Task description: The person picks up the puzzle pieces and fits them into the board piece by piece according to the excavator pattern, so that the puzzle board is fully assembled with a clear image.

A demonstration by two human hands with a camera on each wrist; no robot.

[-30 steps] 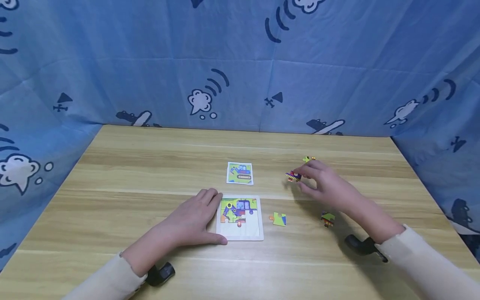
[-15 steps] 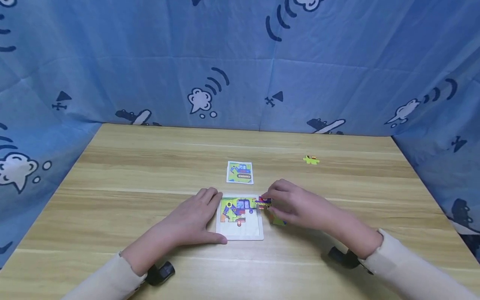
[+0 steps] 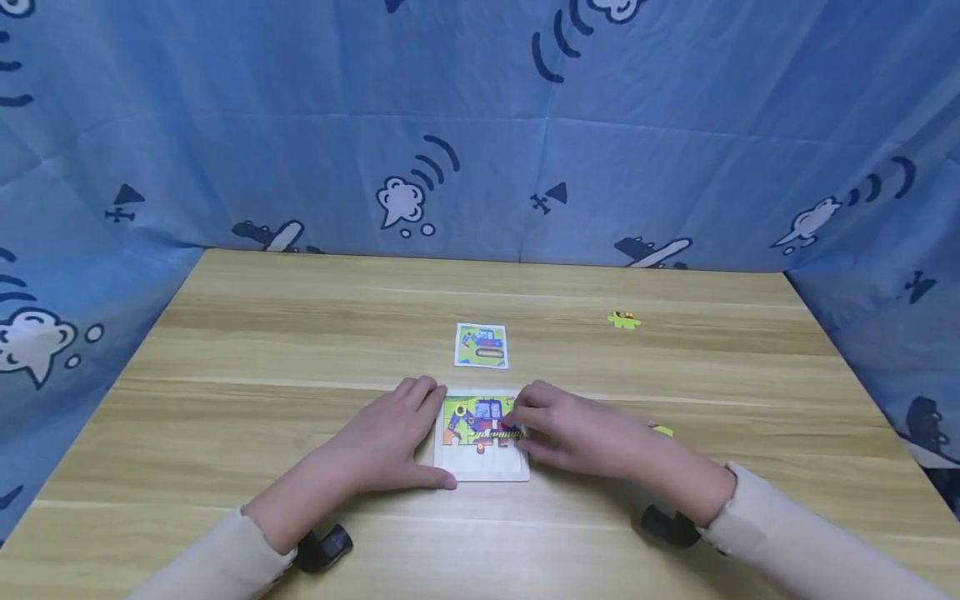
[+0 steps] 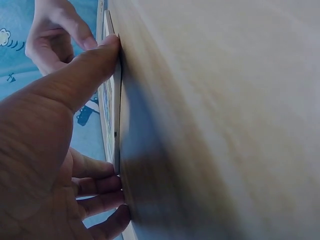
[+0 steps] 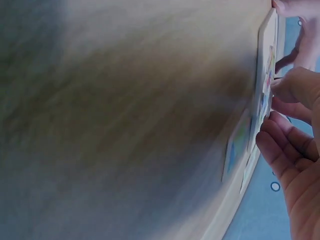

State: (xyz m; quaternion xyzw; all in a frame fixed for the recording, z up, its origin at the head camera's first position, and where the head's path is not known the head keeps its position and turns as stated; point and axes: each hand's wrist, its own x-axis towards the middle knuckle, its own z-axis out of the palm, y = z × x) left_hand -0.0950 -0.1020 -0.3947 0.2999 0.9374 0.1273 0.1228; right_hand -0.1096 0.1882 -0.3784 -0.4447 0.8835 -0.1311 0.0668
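A white puzzle tray lies on the table, its upper part filled with pieces of an excavator picture. My left hand spans its left side, fingers along the upper left and thumb at the near edge. With thumb and fingers my right hand pinches a puzzle piece with red and a yellow-black stripe, low over the tray's right half. In the right wrist view a green and blue puzzle piece lies beside the tray; in the head view that hand hides it.
Behind the tray lies a small picture card of the excavator. One loose green puzzle piece is at the back right; another loose piece peeks out behind my right forearm. A blue printed cloth hangs behind the table.
My right hand has carried the striped piece left and nearer, from the right of the picture card to over the tray. My left hand has stayed at the tray.
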